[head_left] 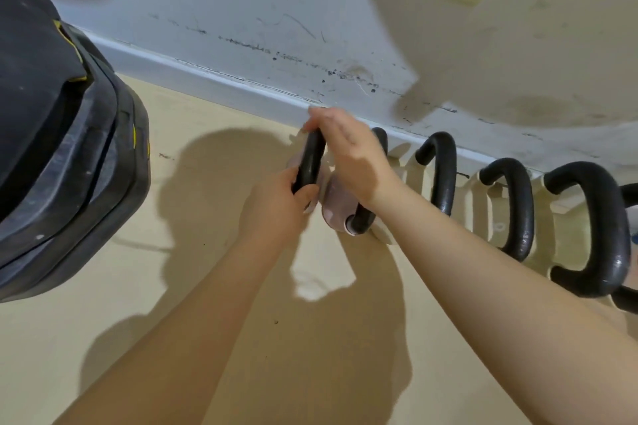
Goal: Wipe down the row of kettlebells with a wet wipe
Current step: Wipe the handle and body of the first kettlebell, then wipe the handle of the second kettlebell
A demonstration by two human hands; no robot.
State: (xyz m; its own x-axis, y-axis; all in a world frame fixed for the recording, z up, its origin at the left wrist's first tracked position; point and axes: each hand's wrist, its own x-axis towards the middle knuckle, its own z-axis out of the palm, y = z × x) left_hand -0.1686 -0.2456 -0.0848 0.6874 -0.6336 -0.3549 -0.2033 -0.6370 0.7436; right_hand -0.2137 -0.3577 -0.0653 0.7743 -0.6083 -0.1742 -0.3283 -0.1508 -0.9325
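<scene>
Kettlebells (438, 172) stand in a row on the floor (207, 286) along the baseboard; your left hand (279, 207) grips the end handle (310, 159) to steady it, while your right hand (352, 152) curls over it, wipe unseen.

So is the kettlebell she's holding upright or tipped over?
Cannot tell. The left hand grips its black handle; the right hand hides most of the pinkish body.

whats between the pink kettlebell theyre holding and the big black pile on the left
Head view: only bare tan floor with shadows between the pink kettlebell and the black pile.
</scene>
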